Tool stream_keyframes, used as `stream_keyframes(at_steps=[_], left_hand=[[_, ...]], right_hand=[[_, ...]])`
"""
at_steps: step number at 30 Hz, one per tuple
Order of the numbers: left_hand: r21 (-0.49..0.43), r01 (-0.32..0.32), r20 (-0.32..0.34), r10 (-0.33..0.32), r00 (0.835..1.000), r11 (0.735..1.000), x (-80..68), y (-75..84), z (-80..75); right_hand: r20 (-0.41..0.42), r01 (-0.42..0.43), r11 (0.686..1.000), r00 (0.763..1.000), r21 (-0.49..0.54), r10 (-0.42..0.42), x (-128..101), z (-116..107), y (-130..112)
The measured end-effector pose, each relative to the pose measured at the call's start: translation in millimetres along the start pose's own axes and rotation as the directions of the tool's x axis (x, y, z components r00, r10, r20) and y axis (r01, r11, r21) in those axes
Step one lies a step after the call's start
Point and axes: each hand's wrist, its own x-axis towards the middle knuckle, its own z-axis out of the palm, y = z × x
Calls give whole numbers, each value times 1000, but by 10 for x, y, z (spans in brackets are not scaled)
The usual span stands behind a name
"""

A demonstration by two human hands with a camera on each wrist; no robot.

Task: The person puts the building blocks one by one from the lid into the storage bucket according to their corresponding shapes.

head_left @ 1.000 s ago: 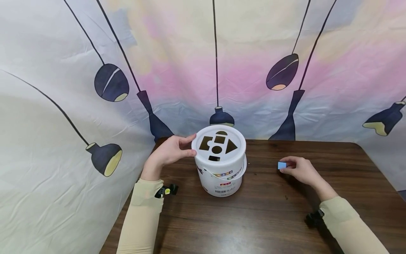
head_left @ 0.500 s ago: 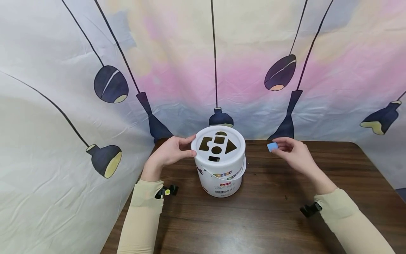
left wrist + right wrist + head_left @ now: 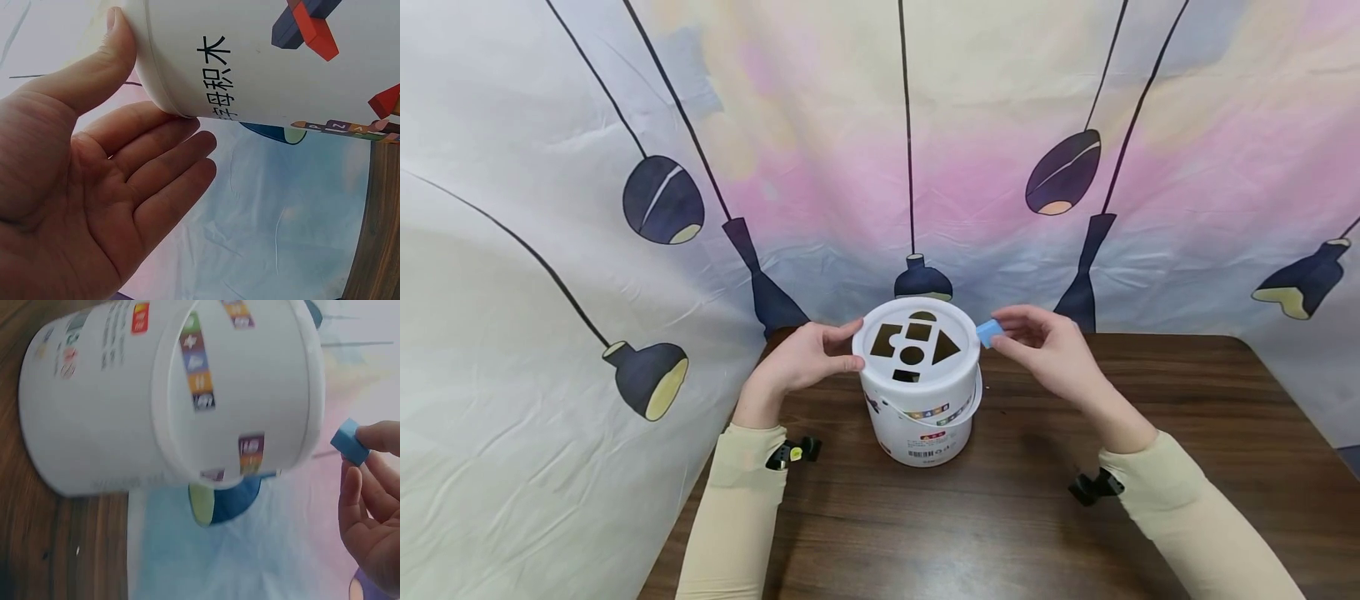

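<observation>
A white bucket (image 3: 917,425) stands upright, its lid (image 3: 889,372) cut with holes of several shapes, including a triangle, a circle and rectangles. At the lid's left edge, my left hand (image 3: 801,358) rests its spread thumb and fingers against the rim. The left wrist view shows that hand's fingers (image 3: 169,181) fairly straight, with the palm off the bucket wall. My right hand (image 3: 1052,354) pinches a small blue block (image 3: 989,332) between thumb and fingertips, beside the lid's right rim. From the right wrist, the blue block (image 3: 350,442) appears just beyond the bucket's top edge.
The bucket's white handle (image 3: 976,400) hangs down on its right side. Underneath is a dark wooden table (image 3: 1000,525). A fabric backdrop (image 3: 820,125) printed with hanging lamps rises behind and to the left of it.
My right hand has lifted the blue block from low over the table and carried it left to the lid's right edge. My left hand and the bucket have stayed in place.
</observation>
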Motion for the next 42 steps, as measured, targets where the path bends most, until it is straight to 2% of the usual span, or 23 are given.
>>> stream_keyframes(at_steps=[7,13,20,30,42], left_hand=[[23,7,-7,-7,1000,1000,-18,-12,4],[12,10,-3,-10,1000,1000,-19,-12,-2],[1,6,0,-6,1000,1000,-8,-12,7],[-1,11,-2,-11,1000,1000,6,-23,19],[12,3,-13,-2,1000,1000,8,-47,24]], right_hand=[[66,73,995,995,62,-77,77,305,-136],[135,119,993,983,30,-121,129,533,-260],[248,177,984,954,-12,-169,134,709,-369],[310,217,972,933,-88,-180,130,811,-411],[283,294,950,925,-103,-256,97,800,-381]])
